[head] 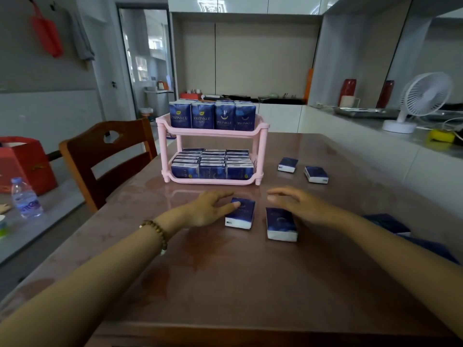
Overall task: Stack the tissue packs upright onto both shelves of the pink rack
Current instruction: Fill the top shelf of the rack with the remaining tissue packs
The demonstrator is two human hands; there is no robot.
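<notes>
The pink two-shelf rack (263, 141) stands at the table's far middle. Blue tissue packs stand upright on its top shelf (213, 118), and its bottom shelf (213, 165) is packed with upright packs. Several loose packs lie flat on the table: one (241, 216) under the thumb of my left hand (211, 209), one (281, 225) just below my right hand (293, 201), and two farther right (288, 165) (316, 174). Both hands have spread, relaxed fingers and hold nothing. My right hand hovers just above its pack.
A wooden chair (110, 156) stands at the table's left. A water bottle (25, 199) and red box (25, 161) sit further left. A white fan (421, 101) stands on the counter at right. Dark blue packaging (390, 222) lies behind my right forearm.
</notes>
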